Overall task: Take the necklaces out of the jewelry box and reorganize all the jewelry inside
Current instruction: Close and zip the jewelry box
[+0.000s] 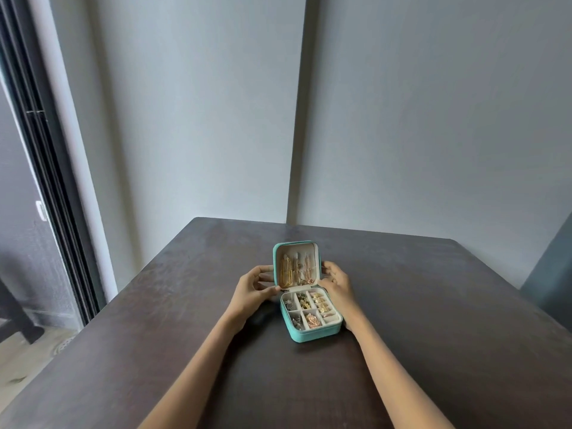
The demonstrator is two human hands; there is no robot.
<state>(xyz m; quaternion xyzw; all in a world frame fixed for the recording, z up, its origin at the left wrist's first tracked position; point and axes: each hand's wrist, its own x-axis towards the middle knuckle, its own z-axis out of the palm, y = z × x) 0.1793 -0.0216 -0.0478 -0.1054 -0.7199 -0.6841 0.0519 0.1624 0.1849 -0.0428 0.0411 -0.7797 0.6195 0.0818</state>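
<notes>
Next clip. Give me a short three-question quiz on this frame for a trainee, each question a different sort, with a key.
1. True or false: the lid of the jewelry box stands open.
2. Where do the necklaces hang? A) inside the lid B) on the table C) from the left hand
3. Fill in: the right hand is at the lid's ____ edge.

Key: 1 true. 2 A. 3 right.
</notes>
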